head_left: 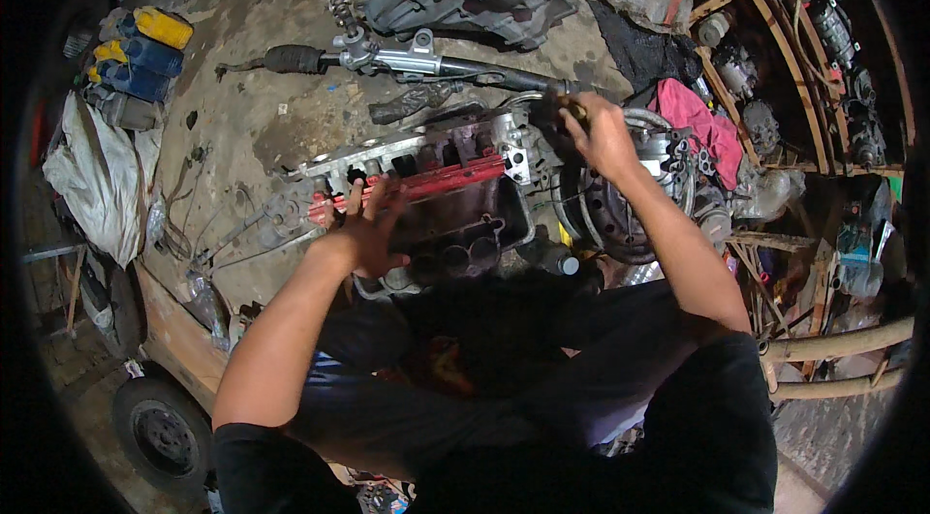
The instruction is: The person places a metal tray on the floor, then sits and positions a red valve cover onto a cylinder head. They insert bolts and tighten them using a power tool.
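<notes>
On the engine part (448, 181), the left hand (364, 235) lies spread; off the part's right end, the right hand (603, 136) curls, grip unclear.

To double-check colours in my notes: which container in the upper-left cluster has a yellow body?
The topmost, the yellow container; the two blue containers below it in the picture have blue bodies.

Wheel (163, 436) lower left; pink cloth (709, 131); white sack (97, 186).
</notes>
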Available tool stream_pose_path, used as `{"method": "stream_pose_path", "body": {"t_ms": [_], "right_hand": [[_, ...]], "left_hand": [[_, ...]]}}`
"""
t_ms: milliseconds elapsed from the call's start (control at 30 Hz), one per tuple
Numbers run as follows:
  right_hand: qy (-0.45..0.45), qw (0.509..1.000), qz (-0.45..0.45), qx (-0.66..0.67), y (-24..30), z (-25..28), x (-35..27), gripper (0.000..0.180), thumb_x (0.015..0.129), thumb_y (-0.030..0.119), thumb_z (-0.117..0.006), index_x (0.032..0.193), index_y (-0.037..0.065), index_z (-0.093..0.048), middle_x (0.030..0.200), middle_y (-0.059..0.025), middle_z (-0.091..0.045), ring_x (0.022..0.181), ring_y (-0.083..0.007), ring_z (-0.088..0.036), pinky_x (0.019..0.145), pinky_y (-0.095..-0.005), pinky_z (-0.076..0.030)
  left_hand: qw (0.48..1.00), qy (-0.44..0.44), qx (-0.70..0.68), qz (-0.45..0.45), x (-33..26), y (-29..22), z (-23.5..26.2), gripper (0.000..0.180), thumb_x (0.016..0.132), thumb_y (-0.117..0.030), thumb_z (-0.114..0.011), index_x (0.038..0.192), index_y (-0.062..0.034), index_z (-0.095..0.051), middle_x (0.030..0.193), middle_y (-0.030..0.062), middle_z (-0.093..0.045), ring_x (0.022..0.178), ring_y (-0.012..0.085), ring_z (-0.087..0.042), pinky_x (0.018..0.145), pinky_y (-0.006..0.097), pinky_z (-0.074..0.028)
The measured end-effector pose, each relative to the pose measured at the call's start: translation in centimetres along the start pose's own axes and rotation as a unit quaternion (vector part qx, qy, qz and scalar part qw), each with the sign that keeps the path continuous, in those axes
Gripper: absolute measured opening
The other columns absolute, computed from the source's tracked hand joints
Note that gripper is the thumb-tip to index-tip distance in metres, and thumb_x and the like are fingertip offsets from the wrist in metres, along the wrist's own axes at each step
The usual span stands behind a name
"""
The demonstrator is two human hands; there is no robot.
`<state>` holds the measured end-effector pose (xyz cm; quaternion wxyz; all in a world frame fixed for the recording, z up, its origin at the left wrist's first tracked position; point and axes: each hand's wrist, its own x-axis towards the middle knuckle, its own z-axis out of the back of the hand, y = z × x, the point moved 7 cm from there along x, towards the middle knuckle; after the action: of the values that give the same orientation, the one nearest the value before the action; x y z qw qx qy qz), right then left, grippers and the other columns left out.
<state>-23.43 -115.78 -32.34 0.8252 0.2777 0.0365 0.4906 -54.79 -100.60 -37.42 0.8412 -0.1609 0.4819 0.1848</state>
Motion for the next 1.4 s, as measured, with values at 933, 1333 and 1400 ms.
{"method": "stream_pose_path", "body": {"t_ms": [933, 1333, 1400], "right_hand": [[0.003, 0.987, -0.135, 0.088, 0.2, -0.7, 2.8, 0.020, 0.088, 0.015, -0.073, 0.088, -0.005, -0.069, 0.075, -0.0230, -0.069, 0.070, -0.0339, -0.072, 0.067, -0.0413, -0.055], [0.021, 0.969, -0.164, 0.183, -0.5, -1.8, 0.5, 0.012, 0.087, 0.010, -0.072, 0.092, -0.002, -0.072, 0.079, -0.0144, -0.073, 0.071, -0.0206, -0.072, 0.068, -0.0342, -0.054], [0.028, 0.941, -0.148, 0.302, -1.8, -4.1, -1.2, 0.013, 0.088, 0.010, -0.072, 0.090, -0.002, -0.072, 0.074, -0.0114, -0.073, 0.067, -0.0140, -0.070, 0.065, -0.0297, -0.053]], "left_hand": [[1.000, -0.013, 0.001, -0.023, 0.4, 1.0, -0.5, 0.110, 0.088, -0.067, -0.059, 0.161, -0.0243, 0.011, 0.169, 0.0071, 0.015, 0.154, 0.0418, 0.004, 0.117, 0.071, -0.012], [1.000, 0.002, 0.019, -0.018, -0.2, 0.6, 0.1, 0.106, 0.090, -0.067, -0.055, 0.161, -0.0241, 0.011, 0.169, 0.0082, 0.012, 0.155, 0.0397, 0.002, 0.118, 0.068, -0.015], [0.999, -0.006, 0.028, -0.016, -0.2, 0.1, 0.5, 0.106, 0.090, -0.068, -0.054, 0.161, -0.0244, 0.011, 0.169, 0.0083, 0.012, 0.155, 0.0394, 0.001, 0.118, 0.067, -0.016]]}}
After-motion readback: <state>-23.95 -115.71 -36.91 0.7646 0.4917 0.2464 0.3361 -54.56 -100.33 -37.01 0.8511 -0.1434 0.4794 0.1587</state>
